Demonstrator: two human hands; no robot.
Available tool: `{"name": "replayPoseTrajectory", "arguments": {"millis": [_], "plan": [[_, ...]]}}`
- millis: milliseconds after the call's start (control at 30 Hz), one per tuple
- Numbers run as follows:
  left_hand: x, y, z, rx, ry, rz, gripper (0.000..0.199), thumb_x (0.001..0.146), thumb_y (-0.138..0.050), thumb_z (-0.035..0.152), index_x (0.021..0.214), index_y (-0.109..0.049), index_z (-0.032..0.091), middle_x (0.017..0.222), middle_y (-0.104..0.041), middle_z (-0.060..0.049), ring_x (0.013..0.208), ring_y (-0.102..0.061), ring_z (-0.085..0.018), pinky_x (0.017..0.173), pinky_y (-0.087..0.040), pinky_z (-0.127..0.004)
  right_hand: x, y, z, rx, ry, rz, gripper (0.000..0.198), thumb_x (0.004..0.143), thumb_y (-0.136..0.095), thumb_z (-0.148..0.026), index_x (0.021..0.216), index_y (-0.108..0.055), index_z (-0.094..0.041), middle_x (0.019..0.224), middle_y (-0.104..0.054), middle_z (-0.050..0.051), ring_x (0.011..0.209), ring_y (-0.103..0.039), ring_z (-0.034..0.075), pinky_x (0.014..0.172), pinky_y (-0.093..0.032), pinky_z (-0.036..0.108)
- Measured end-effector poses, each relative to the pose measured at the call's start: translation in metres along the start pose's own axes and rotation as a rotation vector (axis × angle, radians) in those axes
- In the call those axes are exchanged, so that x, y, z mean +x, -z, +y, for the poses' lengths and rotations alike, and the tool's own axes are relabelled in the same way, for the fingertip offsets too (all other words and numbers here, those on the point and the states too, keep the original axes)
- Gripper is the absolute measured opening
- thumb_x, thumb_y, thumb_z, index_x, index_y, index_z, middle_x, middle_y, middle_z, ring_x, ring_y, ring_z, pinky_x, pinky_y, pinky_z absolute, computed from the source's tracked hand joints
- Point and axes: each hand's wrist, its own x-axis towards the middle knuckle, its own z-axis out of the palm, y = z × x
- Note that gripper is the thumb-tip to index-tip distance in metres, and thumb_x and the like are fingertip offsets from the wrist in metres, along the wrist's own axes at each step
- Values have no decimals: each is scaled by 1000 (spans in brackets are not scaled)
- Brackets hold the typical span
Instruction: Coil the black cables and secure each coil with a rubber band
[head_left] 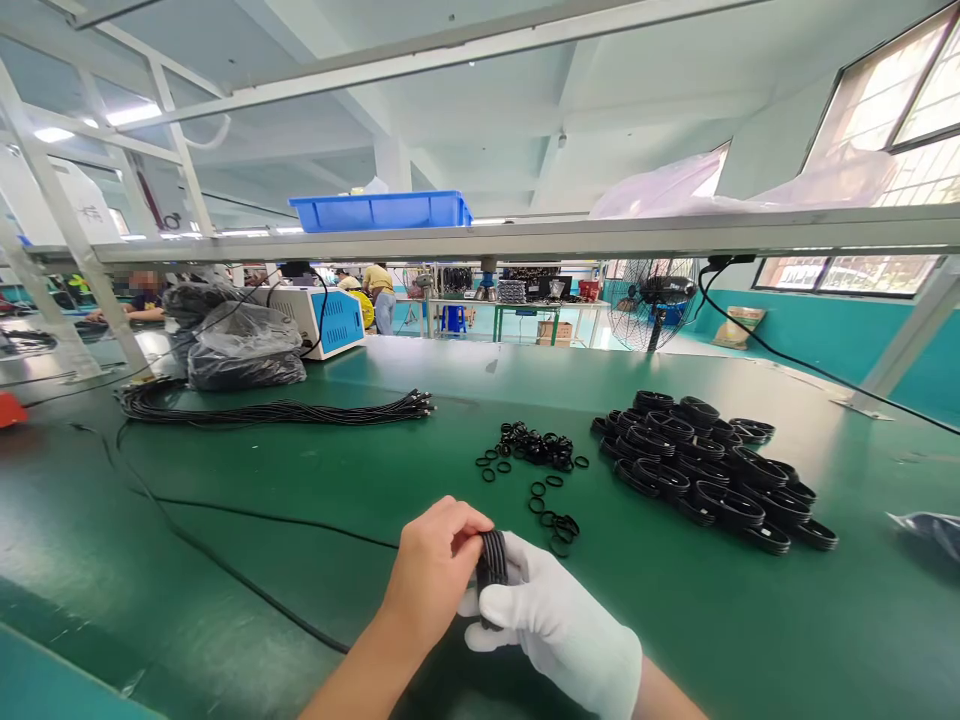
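Note:
A coiled black cable (493, 558) is held between both hands above the green table, low in the middle of the view. Bare, my left hand (441, 560) pinches the coil's upper left edge with thumb and fingertips. My right hand (544, 610), in a white glove, wraps its fingers round the coil from the right. Just beyond lie loose small black rings (538, 489), with a denser heap of rings (536, 445) behind them. To the right sits a pile of coiled black cables (705, 465).
A bundle of straight black cables (292, 410) lies at the left, before a plastic-bagged bundle (244, 345) and a white-and-blue machine (319, 320). A loose cable (225, 568) crosses the table's left side. Overhead, a shelf (525, 238) carries a blue tray (382, 212).

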Motion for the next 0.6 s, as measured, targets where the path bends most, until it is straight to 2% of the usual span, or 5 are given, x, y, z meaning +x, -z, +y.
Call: {"name": "replayPoseTrajectory", "arguments": {"millis": [100,200,267,500,600], "plan": [[-1,9,7,42,23,-52,26,73,-46,8,86,-62,23,84,-59,2,68,-56,-12,65,-44,-23,-1,2,-3,43,16,3,42,57,-77,-22,92,-55,-16,88,-51,2,75,-52,13,60,-40,25],[-6,18,12,25,166,-97,13,78,-47,18,79,-60,22,73,-56,3,65,-51,-13,61,-41,-23,-2,3,-4,48,16,23,41,57,-77,-20,92,-54,-16,92,-52,3,74,-53,12,60,-40,26],[-10,21,15,-9,211,-184,11,78,-48,19,75,-58,22,70,-54,4,64,-48,-13,59,-39,-23,-2,2,-5,18,10,16,37,59,-75,-17,90,-54,-15,88,-52,3,74,-52,13,61,-41,26],[-15,22,22,7,154,-274,16,79,-46,18,66,-53,22,72,-55,4,68,-49,-13,61,-37,-23,-1,1,-5,-36,18,14,35,59,-75,-20,88,-57,-14,79,-53,1,69,-50,10,58,-41,23],[-14,26,22,-6,168,-238,14,79,-50,20,67,-57,22,72,-57,3,68,-51,-14,63,-38,-23,-2,6,-4,8,6,-56,33,63,-73,-21,92,-58,-13,84,-55,3,75,-54,13,64,-44,26]]}}
